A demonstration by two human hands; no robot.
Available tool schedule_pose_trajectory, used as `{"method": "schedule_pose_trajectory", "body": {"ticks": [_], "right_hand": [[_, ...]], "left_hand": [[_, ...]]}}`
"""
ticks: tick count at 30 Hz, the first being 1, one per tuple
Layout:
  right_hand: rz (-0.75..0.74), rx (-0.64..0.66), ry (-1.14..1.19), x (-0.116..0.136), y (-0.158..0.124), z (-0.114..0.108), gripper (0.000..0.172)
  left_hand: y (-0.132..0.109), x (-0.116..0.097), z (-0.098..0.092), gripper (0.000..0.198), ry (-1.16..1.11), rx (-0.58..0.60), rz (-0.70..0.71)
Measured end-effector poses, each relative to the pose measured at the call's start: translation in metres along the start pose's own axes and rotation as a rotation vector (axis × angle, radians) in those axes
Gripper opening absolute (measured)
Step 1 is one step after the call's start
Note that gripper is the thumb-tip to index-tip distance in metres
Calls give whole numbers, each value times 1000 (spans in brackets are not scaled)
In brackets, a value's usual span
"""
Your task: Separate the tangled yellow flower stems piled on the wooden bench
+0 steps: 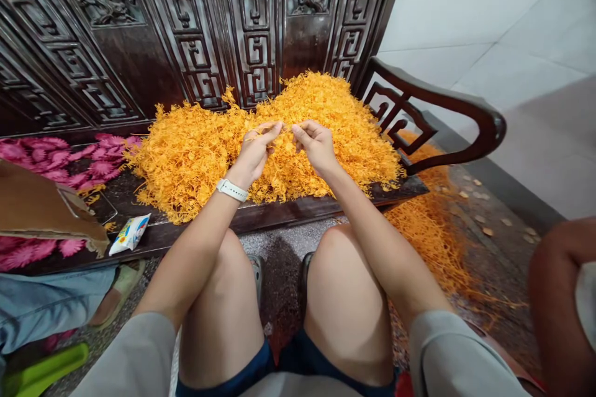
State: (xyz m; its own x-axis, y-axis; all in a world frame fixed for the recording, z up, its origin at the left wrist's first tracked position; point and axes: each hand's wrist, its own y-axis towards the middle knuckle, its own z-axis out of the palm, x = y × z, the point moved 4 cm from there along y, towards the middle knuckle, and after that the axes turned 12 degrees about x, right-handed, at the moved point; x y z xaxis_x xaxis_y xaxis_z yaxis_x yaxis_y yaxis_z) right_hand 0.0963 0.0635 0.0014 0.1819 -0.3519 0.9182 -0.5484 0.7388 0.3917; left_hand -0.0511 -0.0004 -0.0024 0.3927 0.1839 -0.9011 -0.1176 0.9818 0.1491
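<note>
In the head view, just above the centre of the frame, I see the left hand (pixel 258 149) and right hand (pixel 317 146) near each other, each with thumb and finger pinched on 1 thin orange strand (pixel 287 128). Below them spreads a heap of orange looped pieces (pixel 335 118) on a dark wooden bench (pixel 279 217). The strand looks light, soft and easily tangled; pinching its ends gently should suit it.

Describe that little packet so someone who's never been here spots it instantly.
Find the dark carved bench, then the orange pile on its seat. Left of it, beside the cardboard, lies the packet: white with blue and yellow print, unlike the pink pieces nearby.
</note>
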Motion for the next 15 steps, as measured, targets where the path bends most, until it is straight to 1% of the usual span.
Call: {"method": "schedule_pose_trajectory", "body": {"ticks": [1,2,3,4,5,6,7,9,10,11,12,13,14,15], "right_hand": [[-1,7,34,0,0,0,50],[8,40,57,1,-1,1,49],[22,97,69,4,-2,3,48],[32,175,71,8,-3,6,47],[38,280,71,14,-6,11,46],[42,416,76,21,-10,17,45],[49,585,91,29,-16,24,43],[95,960,147,44,-33,39,38],[134,1118,180,50,-41,44,35],[165,1200,215,55,-47,47,32],[175,1177,256,57,-48,46,28],[169,1052,304,57,-44,42,25],[155,853,361,54,-38,35,23],[148,623,418,49,-31,25,25]], "left_hand": [[1,1,0,17,-11,-26,6],[2,1,-1,14,-14,-55,20],[3,1,-2,13,-8,-80,45],[5,1,-3,16,3,-100,75],[8,0,-6,20,9,-121,100],[11,-1,-12,23,5,-157,113],[14,-2,-20,25,-10,-213,112],[19,-5,-43,25,-52,-370,99],[20,-8,-55,24,-70,-441,96],[20,-11,-66,22,-85,-481,101],[21,-14,-73,20,-96,-484,111],[20,-18,-78,18,-107,-459,124],[19,-21,-79,17,-115,-416,135],[18,-24,-77,19,-117,-366,146]]}}
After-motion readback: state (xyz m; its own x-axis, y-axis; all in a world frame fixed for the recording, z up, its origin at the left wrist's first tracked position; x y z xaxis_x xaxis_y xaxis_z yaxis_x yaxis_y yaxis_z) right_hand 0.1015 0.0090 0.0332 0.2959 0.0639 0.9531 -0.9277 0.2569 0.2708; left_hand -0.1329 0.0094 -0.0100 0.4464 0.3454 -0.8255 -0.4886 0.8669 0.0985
